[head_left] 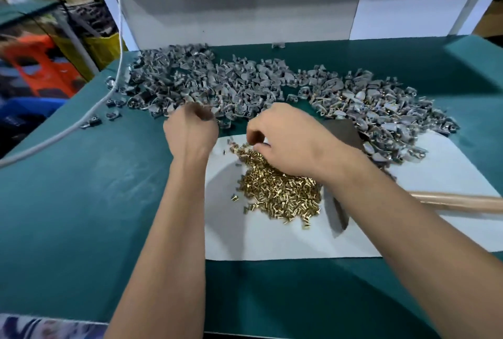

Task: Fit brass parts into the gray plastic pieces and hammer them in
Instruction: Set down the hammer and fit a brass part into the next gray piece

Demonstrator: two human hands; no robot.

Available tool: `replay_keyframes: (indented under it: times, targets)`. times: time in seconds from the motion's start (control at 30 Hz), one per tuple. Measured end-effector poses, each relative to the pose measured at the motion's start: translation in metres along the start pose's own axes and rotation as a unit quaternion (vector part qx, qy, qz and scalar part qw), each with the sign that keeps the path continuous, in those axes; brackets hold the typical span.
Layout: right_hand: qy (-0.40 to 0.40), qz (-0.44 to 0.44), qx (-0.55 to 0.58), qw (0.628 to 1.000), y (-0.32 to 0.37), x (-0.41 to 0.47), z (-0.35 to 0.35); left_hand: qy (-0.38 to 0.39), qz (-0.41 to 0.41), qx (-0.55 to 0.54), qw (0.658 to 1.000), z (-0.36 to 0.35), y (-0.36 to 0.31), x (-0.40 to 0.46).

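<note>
Where hands curl, any held parts hide.

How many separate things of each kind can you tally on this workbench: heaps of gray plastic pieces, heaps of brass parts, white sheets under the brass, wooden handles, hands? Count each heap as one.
Heaps of gray plastic pieces: 1
Heaps of brass parts: 1
White sheets: 1
Wooden handles: 1
Hands: 2, left hand and right hand
Total: 6
</note>
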State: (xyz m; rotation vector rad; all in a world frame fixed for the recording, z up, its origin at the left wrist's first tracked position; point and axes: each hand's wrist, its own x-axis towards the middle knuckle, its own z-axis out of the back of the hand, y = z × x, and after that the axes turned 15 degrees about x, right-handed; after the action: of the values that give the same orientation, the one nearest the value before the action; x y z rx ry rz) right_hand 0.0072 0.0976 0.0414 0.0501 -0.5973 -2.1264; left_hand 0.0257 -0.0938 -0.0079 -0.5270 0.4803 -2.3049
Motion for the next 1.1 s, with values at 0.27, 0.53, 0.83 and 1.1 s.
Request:
replay_keyframes:
  times: [0.27, 0.53, 0.83, 1.1]
  targets:
    - [0.090, -0.009, -0.038, 0.995, 0.011, 0.053, -0.028, 0.026, 0.009, -0.007, 1.000, -0.008, 0.003, 0.004]
    - [0.148, -0.014, -0.043, 0.988, 0.020, 0.060, -0.036, 0.044, 0.021, -0.026, 0.998, -0.008, 0.003, 0.005]
    - [0.178, -0.019, -0.025, 0.984, 0.018, 0.044, -0.012, 0.036, 0.009, -0.021, 0.999, -0.008, 0.005, 0.008]
    - [-0.055, -0.038, 0.152, 0.986, -0.021, 0.005, 0.017, 0.022, -0.036, -0.295, 0.954, -0.003, -0.024, -0.009]
